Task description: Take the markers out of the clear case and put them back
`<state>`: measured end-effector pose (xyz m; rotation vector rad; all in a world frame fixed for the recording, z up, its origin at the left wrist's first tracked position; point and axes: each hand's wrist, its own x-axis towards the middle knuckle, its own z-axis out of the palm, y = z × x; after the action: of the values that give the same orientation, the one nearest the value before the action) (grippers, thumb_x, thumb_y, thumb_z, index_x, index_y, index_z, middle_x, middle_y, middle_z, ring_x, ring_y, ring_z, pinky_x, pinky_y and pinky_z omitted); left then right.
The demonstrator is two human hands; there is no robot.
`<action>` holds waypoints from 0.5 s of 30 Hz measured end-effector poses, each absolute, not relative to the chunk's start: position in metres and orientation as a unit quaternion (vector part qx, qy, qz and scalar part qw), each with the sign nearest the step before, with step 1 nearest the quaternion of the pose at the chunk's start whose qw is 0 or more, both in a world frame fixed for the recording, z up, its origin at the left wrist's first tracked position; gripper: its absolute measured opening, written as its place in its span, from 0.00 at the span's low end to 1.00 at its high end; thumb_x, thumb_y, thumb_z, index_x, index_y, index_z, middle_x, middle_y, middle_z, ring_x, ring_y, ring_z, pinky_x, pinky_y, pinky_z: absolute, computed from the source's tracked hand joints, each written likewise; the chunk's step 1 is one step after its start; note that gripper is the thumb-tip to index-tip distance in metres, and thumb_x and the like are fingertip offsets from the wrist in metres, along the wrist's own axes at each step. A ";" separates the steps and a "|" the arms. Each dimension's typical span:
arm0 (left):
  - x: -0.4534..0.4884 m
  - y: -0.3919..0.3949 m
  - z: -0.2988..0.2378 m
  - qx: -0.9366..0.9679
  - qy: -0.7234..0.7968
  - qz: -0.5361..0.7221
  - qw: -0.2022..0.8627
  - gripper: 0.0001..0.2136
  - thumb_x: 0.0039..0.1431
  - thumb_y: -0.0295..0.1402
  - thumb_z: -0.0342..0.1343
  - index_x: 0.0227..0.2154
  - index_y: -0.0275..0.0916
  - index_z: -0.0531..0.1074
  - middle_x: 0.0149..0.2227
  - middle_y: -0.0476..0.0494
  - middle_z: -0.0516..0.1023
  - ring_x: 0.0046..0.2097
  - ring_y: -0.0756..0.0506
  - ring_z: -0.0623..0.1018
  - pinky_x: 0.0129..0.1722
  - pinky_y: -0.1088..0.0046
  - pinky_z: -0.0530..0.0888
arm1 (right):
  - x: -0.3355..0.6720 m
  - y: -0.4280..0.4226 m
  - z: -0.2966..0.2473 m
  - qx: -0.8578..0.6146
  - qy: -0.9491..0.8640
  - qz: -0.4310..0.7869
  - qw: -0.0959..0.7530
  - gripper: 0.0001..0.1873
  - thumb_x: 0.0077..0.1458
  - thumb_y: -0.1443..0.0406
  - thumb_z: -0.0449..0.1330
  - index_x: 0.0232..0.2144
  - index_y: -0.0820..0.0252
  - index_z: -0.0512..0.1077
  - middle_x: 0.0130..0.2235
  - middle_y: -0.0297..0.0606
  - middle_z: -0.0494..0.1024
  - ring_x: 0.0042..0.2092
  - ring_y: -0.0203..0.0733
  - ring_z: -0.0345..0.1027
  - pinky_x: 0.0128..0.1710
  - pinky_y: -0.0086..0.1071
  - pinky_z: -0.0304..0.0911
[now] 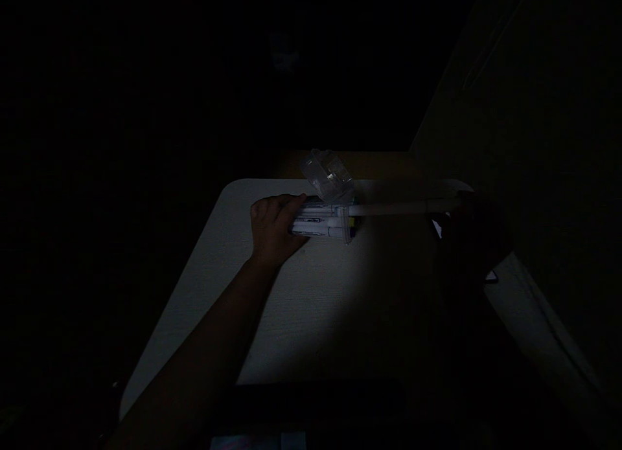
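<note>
Head view: left hand on marker bundle, right hand shadowed

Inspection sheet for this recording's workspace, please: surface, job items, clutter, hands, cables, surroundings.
surface: pale table with a rounded corner, only partly lit.
job's things: bundle of white markers; long pale rod running from it, blurred; clear plastic box on the far side.
clutter: small white pieces by the right hand, too dark to identify.
hands: left hand on the bundle; right hand in shadow, grip unclear.
cables: nothing seen.
surroundings: dark room; dark object at the near edge.
</note>
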<state>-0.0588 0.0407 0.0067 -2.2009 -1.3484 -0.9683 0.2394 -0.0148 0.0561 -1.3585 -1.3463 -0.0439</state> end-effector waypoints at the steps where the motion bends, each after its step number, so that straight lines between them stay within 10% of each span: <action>1: -0.058 0.041 0.007 -0.784 -0.481 -0.341 0.193 0.31 0.44 0.46 0.58 0.53 0.44 0.62 0.46 0.40 0.71 0.46 0.39 0.67 0.46 0.61 0.59 | 0.234 -0.016 0.057 -0.568 -0.566 -0.039 0.597 0.20 0.57 0.56 0.49 0.39 0.68 0.71 0.38 0.46 0.72 0.38 0.39 0.69 0.33 0.32 0.68; 15: -0.056 0.040 0.009 -0.791 -0.466 -0.351 0.183 0.30 0.45 0.45 0.58 0.53 0.44 0.61 0.47 0.40 0.70 0.47 0.39 0.68 0.46 0.61 0.59 | 0.204 -0.018 0.041 -0.509 -0.647 0.037 0.567 0.11 0.54 0.59 0.55 0.38 0.56 0.71 0.39 0.36 0.75 0.40 0.37 0.71 0.39 0.33 0.69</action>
<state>-0.0560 0.0400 0.0088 -2.2308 -1.3154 -0.9910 0.2042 -0.0179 0.0407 -1.1950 -1.5202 0.0875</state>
